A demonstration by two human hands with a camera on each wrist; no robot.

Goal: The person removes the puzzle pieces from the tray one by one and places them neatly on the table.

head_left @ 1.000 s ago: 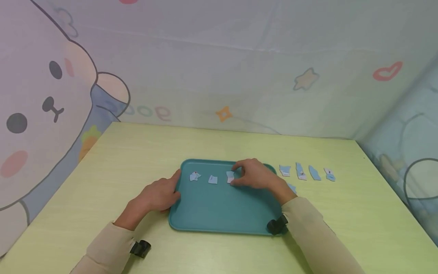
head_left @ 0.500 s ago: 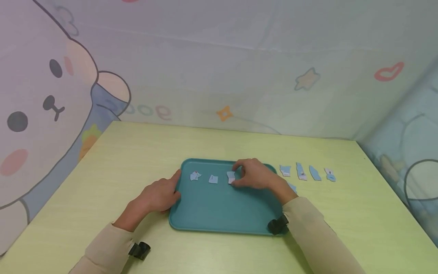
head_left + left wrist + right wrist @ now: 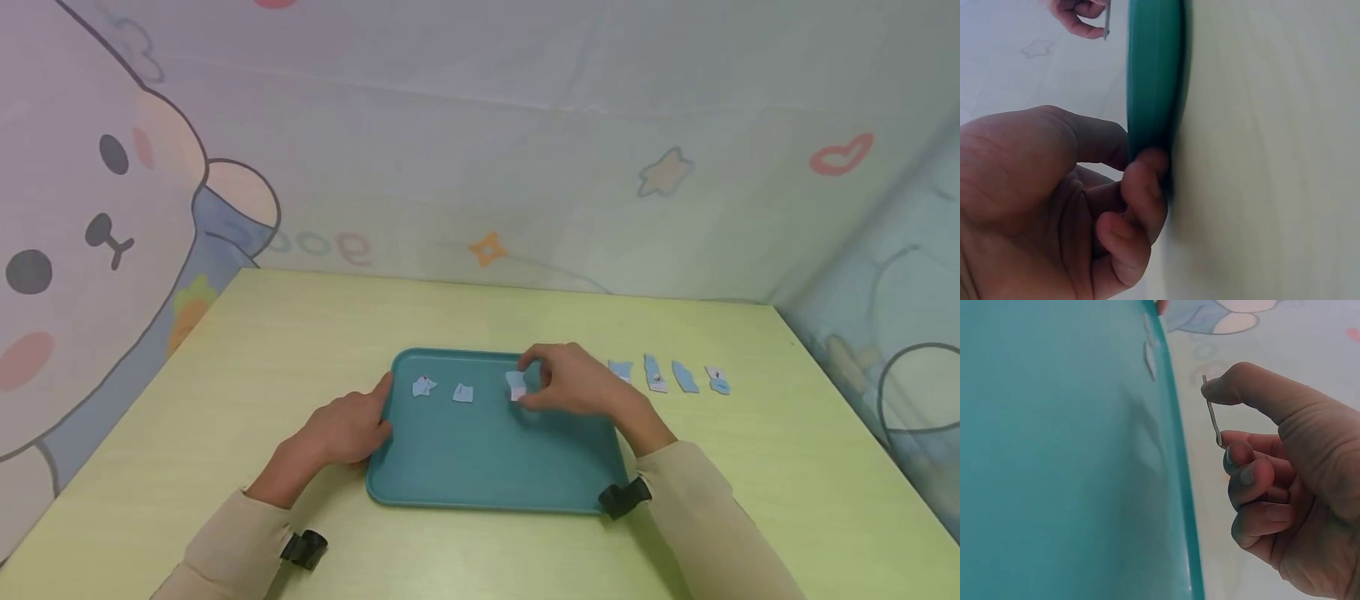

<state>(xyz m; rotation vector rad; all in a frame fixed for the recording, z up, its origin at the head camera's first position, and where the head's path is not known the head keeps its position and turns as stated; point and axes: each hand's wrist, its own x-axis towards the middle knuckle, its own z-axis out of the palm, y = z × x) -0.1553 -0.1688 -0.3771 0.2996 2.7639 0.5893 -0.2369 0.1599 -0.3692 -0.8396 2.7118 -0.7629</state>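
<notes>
In the head view, my right hand point(image 3: 573, 379) pinches a small light-blue and white card piece point(image 3: 515, 386) between thumb and index finger over the green tray point(image 3: 487, 467). The right wrist view shows that held piece point(image 3: 1212, 415) edge-on, lifted off the tray, the other fingers curled behind it. On the tray's upper left lie two more pieces, a jagged one point(image 3: 423, 386) and a squarer one point(image 3: 462, 393). My left hand point(image 3: 348, 427) grips the tray's left rim; in the left wrist view its fingertips meet the rim point(image 3: 1155, 69) from both sides.
Right of the tray, several similar pieces lie in a row on the pale yellow table point(image 3: 315, 325), among them a long strip point(image 3: 655, 375) and a pointed one point(image 3: 685, 377). A printed cloth point(image 3: 420, 150) hangs behind the table's far edge.
My right hand has moved slightly right with the card piece, which now sits farther from the other two. My left hand stays on the rim. The view has shifted slightly.
</notes>
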